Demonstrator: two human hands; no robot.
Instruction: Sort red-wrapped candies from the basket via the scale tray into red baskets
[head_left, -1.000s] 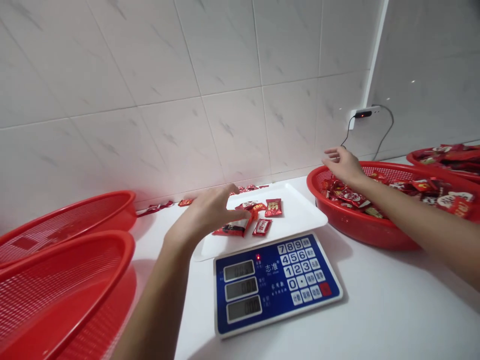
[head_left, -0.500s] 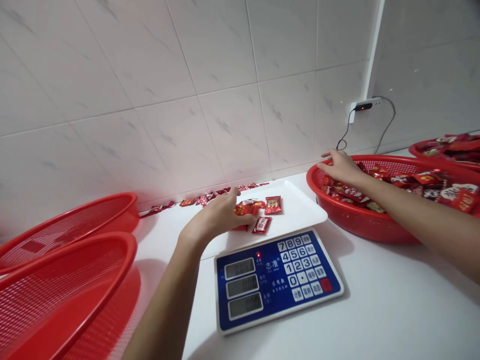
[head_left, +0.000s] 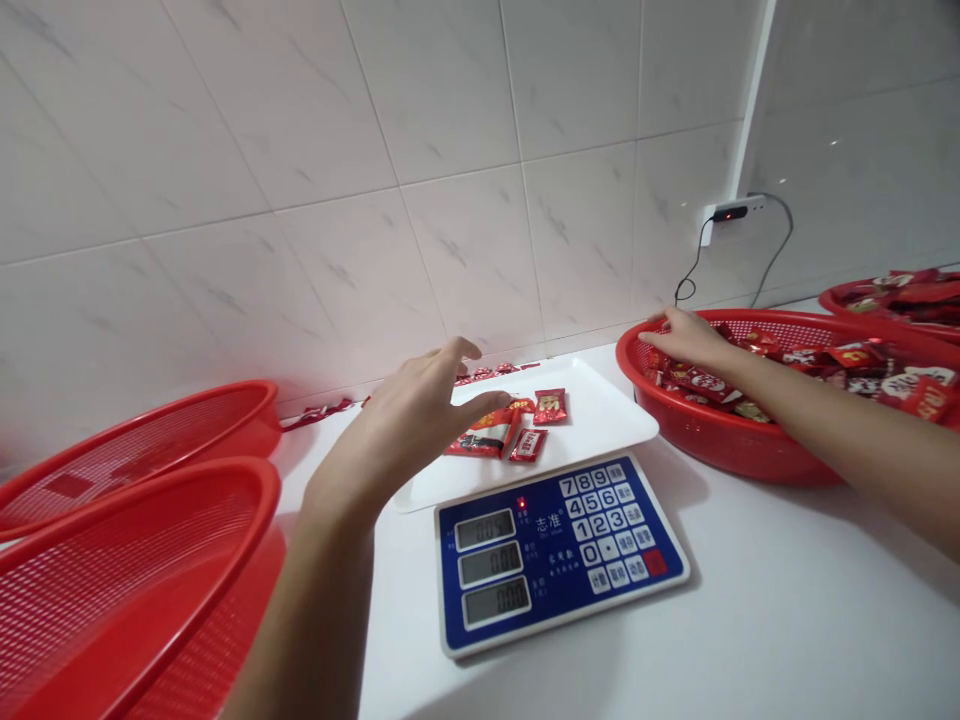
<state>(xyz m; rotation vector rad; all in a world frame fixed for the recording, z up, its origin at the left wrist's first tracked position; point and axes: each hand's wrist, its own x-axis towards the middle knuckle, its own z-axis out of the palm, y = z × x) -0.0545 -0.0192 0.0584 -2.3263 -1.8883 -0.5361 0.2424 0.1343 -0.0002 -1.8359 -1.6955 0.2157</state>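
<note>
A blue-faced digital scale [head_left: 559,550] with a white weighing tray [head_left: 600,420] stands on the white counter. Several red snack packets [head_left: 510,432] lie on the tray. My left hand [head_left: 409,415] hovers just above the tray's left part, fingers spread and empty, thumb near the packets. My right hand [head_left: 686,338] rests palm down at the left rim of a red mesh basket [head_left: 720,445] full of red packets [head_left: 847,365]; whether it grips one cannot be told.
Two empty red mesh baskets [head_left: 127,560] sit at the left. Another basket of packets [head_left: 892,292] is at the far right. Loose packets [head_left: 322,410] lie along the tiled wall. A wall socket with a cable [head_left: 731,215] is behind the right basket.
My left hand has lifted off the packets on the tray and drawn back with fingers spread. My right hand has lowered further into the basket's left rim.
</note>
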